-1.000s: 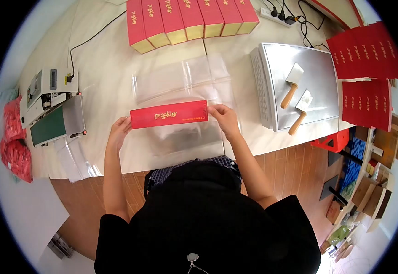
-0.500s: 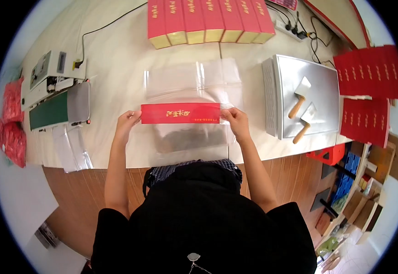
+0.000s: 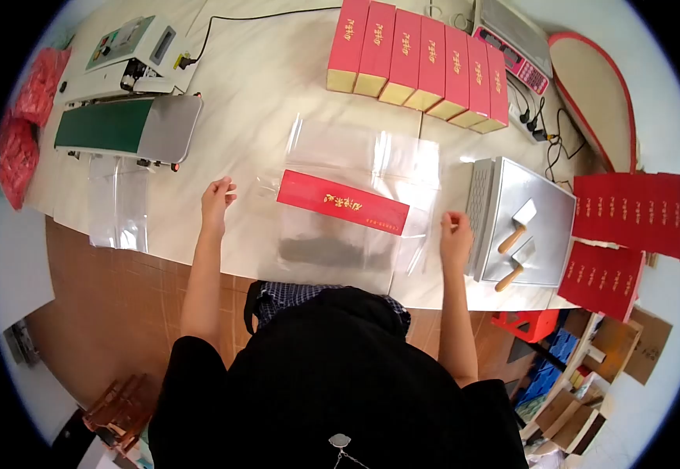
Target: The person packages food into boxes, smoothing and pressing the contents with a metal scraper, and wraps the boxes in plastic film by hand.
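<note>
A long red box (image 3: 343,202) with gold lettering lies slightly tilted on clear plastic film (image 3: 332,144) on the table. To its left, my left hand (image 3: 218,205) is raised with curled fingers, apart from the box. My right hand (image 3: 455,234) is on the other side, beyond the film's right edge, its fingers bent together. Neither hand touches the box. Whether anything small sits between the fingers of either hand is hard to make out.
Red boxes (image 3: 426,66) stand in a row at the back. A green-belted machine (image 3: 105,125) is at the left. Two wooden-handled scrapers (image 3: 513,237) lie on a metal case (image 3: 539,266) at the right, near more red boxes (image 3: 633,207) and a scale (image 3: 512,35).
Both hands have let go of the red box and moved apart. The box now lies tilted on the film. The camera view has turned and shifted.
</note>
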`<state>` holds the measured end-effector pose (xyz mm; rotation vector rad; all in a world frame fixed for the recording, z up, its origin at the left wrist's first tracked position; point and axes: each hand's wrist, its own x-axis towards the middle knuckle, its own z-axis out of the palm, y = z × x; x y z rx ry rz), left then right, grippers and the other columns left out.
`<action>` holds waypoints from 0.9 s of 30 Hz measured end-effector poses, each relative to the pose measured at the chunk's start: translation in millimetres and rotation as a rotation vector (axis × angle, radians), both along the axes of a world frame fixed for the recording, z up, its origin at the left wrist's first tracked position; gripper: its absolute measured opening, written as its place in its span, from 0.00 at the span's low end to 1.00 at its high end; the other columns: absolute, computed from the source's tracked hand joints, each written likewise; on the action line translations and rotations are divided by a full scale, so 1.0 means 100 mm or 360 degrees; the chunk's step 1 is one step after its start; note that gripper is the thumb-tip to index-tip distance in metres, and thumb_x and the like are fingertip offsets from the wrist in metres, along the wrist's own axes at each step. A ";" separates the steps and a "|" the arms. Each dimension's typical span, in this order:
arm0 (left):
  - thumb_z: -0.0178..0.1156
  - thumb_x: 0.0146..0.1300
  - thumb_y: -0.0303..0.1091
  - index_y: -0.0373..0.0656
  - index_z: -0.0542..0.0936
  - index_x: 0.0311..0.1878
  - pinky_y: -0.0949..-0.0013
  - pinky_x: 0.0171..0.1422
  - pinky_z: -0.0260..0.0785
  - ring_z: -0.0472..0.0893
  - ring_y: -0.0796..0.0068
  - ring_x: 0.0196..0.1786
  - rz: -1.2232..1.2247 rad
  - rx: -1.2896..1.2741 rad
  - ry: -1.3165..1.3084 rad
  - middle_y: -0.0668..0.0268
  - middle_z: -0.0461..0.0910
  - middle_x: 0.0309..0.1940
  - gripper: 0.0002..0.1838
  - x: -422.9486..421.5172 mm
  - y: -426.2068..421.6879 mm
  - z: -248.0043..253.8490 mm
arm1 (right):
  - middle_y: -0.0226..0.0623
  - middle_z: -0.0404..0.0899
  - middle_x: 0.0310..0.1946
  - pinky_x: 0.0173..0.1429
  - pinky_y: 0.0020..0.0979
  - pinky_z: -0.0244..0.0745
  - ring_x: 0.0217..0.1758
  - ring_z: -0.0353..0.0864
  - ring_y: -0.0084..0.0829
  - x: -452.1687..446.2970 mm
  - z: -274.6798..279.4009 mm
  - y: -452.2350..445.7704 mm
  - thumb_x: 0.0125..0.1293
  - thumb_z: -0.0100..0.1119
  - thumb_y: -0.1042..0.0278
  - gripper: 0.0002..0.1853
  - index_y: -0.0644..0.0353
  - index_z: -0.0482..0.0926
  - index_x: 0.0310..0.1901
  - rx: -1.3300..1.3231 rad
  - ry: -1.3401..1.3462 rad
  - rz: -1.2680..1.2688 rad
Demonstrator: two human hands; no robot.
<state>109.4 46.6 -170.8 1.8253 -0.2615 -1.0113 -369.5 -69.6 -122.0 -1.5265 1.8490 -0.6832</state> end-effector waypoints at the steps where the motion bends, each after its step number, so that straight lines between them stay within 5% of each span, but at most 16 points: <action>1: 0.58 0.72 0.44 0.40 0.80 0.48 0.75 0.46 0.73 0.76 0.81 0.33 0.0081 -0.0012 0.0049 0.67 0.82 0.40 0.16 0.02 0.07 -0.05 | 0.39 0.83 0.34 0.38 0.32 0.76 0.31 0.80 0.36 0.16 0.07 0.00 0.66 0.64 0.64 0.12 0.63 0.80 0.44 -0.0316 0.0279 0.0116; 4: 0.51 0.75 0.48 0.42 0.78 0.51 0.77 0.46 0.72 0.79 0.81 0.37 0.0074 -0.0049 0.0238 0.68 0.81 0.42 0.18 -0.14 0.25 -0.35 | 0.46 0.79 0.49 0.56 0.40 0.73 0.53 0.77 0.45 0.92 0.27 0.05 0.56 0.73 0.62 0.25 0.61 0.77 0.54 -0.0448 0.0161 0.0663; 7: 0.46 0.76 0.54 0.43 0.75 0.57 0.73 0.50 0.72 0.81 0.76 0.46 0.0014 -0.0051 0.0443 0.65 0.81 0.47 0.24 -0.46 0.37 -0.56 | 0.48 0.73 0.59 0.68 0.49 0.63 0.63 0.70 0.48 1.58 0.07 0.18 0.45 0.78 0.53 0.45 0.57 0.67 0.65 -0.0557 0.0430 0.1246; 15: 0.35 0.72 0.69 0.37 0.54 0.76 0.56 0.71 0.62 0.71 0.61 0.68 0.0104 -0.0130 0.0997 0.53 0.69 0.67 0.46 -0.98 0.34 -0.55 | 0.43 0.73 0.48 0.63 0.45 0.63 0.55 0.72 0.45 1.89 0.04 0.22 0.43 0.74 0.65 0.40 0.61 0.67 0.60 -0.0499 0.0529 0.1298; 19: 0.31 0.73 0.69 0.35 0.63 0.71 0.65 0.70 0.63 0.74 0.67 0.63 0.0088 -0.0410 0.1000 0.59 0.73 0.64 0.44 -1.07 0.17 0.20 | 0.44 0.73 0.50 0.67 0.47 0.60 0.57 0.71 0.47 1.67 0.65 0.42 0.43 0.74 0.67 0.39 0.61 0.67 0.60 -0.0669 0.0156 0.1220; 21: 0.25 0.72 0.71 0.36 0.62 0.73 0.66 0.76 0.53 0.67 0.68 0.71 -0.0016 -0.0862 0.1047 0.60 0.67 0.70 0.47 -1.19 0.14 0.81 | 0.44 0.73 0.55 0.70 0.48 0.58 0.63 0.70 0.47 1.51 0.76 0.55 0.41 0.75 0.68 0.42 0.61 0.66 0.62 -0.0689 0.0073 0.1147; 24: 0.23 0.75 0.67 0.36 0.60 0.74 0.65 0.80 0.42 0.59 0.66 0.76 -0.0414 -0.1108 0.0604 0.60 0.63 0.74 0.45 -1.37 0.11 1.04 | 0.43 0.71 0.63 0.72 0.45 0.59 0.70 0.65 0.49 1.33 0.66 0.69 0.41 0.79 0.69 0.45 0.61 0.66 0.63 -0.0704 -0.0101 0.1025; 27: 0.20 0.77 0.63 0.36 0.60 0.75 0.64 0.82 0.38 0.56 0.66 0.78 -0.0620 -0.0910 0.0151 0.60 0.61 0.75 0.42 -1.57 0.16 0.99 | 0.44 0.70 0.63 0.71 0.45 0.60 0.70 0.65 0.49 1.18 0.33 0.75 0.43 0.79 0.67 0.44 0.62 0.66 0.64 -0.0759 -0.0075 0.0915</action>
